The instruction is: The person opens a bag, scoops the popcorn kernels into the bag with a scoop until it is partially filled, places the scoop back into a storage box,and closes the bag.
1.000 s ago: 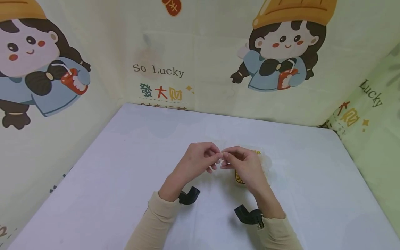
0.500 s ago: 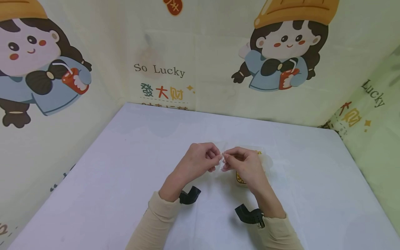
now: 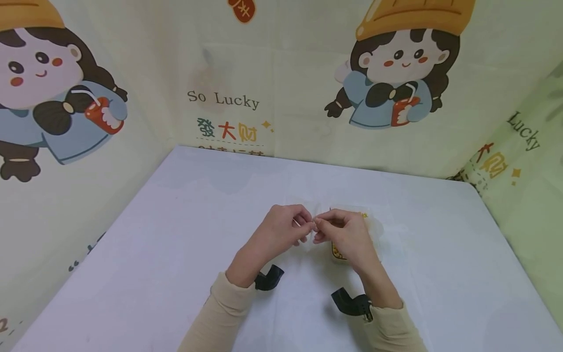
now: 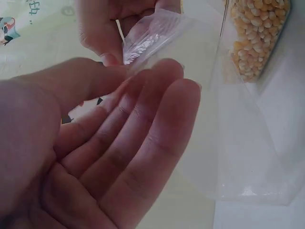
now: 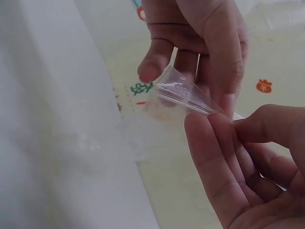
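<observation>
Between my two hands is a clear, thin plastic bag, its upper edge bunched at the fingertips. My left hand pinches this edge between thumb and fingers. From the other side, my right hand pinches the same edge, so the fingertips of both hands nearly meet. In the right wrist view a crinkled flap of the film stands up between the hands. Behind the right hand sits a pack of yellow corn kernels, mostly covered by that hand in the head view.
The work is above a white table with patterned cloth walls at its back and sides. A black wrist camera mount juts from the left wrist, and another mount from the right.
My left hand has come slightly down and to the right, nearer the right hand. The right hand has barely shifted, and both keep their pinch at the bag's edge.
</observation>
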The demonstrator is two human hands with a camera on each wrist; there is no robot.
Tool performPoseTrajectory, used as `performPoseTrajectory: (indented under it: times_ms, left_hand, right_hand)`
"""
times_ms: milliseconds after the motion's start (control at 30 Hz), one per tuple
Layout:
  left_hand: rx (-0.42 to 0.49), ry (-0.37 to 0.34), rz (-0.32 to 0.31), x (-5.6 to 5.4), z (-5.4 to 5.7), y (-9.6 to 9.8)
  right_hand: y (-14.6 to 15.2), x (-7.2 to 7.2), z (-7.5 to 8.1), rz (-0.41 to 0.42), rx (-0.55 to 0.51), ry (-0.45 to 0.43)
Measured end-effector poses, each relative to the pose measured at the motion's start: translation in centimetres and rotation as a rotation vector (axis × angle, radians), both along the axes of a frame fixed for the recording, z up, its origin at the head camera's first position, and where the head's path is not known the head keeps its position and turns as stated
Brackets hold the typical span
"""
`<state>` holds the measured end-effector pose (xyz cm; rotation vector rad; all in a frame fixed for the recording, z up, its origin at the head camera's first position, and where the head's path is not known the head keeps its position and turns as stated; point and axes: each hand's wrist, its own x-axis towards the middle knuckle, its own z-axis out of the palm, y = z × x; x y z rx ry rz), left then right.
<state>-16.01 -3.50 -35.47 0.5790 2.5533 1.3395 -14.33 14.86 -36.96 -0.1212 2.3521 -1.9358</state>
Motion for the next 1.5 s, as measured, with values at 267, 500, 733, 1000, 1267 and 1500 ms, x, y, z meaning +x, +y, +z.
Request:
performPoseTrajectory:
  times_ms: [267, 500, 733, 1000, 1267, 1500]
  left_hand:
    - [-0.013, 0.029, -0.035, 0.0, 0.6, -0.5]
    - [-0.033, 0.054, -0.027, 0.2, 0.7, -0.9]
    - [-0.051, 0.144, 0.072, 0.3, 1.0, -1.5]
    - [-0.146, 0.187, 0.092, 0.6, 1.1, -0.7]
    - [-0.158, 0.291, 0.144, 0.5, 1.0, -0.9]
    - [-0.213, 0.423, 0.225, 0.5, 1.3, -1.5]
  right_hand:
    - [0.0, 0.0, 0.2, 0.028, 0.019, 0.021]
    - [0.0, 0.1, 0.1, 0.015, 0.058, -0.018]
    - [0.5, 0.1, 0.5, -0.031, 0.094, -0.034]
    - [0.4, 0.0, 0.2, -0.018, 0.129, -0.054]
    - [0.6, -0.2, 0.0, -0.012, 0.167, -0.022]
    - [1.1, -0.3, -0.2, -0.022, 0.231, 0.012]
